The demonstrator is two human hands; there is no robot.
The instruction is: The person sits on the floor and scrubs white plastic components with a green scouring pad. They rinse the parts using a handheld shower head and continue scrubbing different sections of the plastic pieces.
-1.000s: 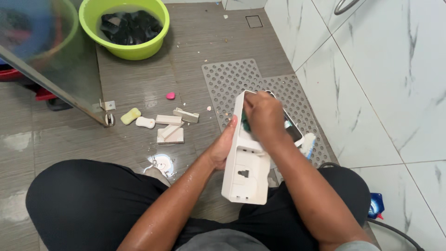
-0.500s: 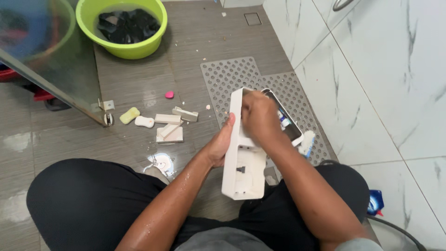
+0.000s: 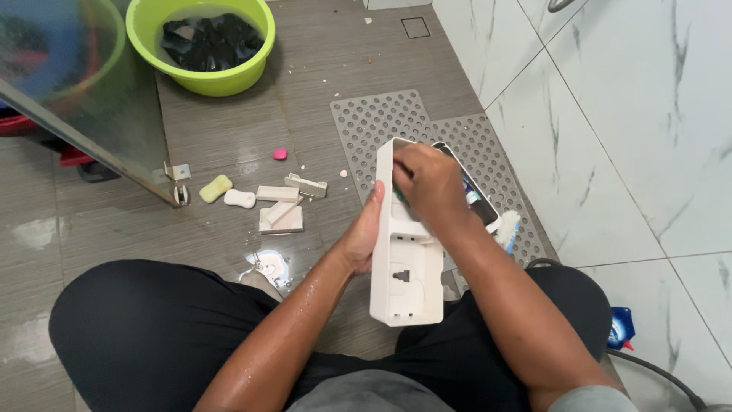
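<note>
I am looking down at a wet grey tiled floor point(image 3: 229, 114) beside a white marbled wall point(image 3: 625, 137). Nearest me are my knees in black trousers, and just above them I hold a white plastic holder point(image 3: 406, 267) upright between them. My left hand point(image 3: 364, 233) grips its left edge, fingers wrapped round the side. My right hand point(image 3: 428, 183) is clenched on something green pressed against the holder's upper part; I cannot tell what it is. Just right of the holder lies a brush head point(image 3: 508, 227) on the grey perforated mat point(image 3: 381, 122). To the left, a little farther, small white plastic parts point(image 3: 280, 206), a white soap point(image 3: 240, 198) and a yellow soap point(image 3: 214, 188) lie close together. At the far left stands a green basin point(image 3: 202, 80) holding dark cloth in water.
</note>
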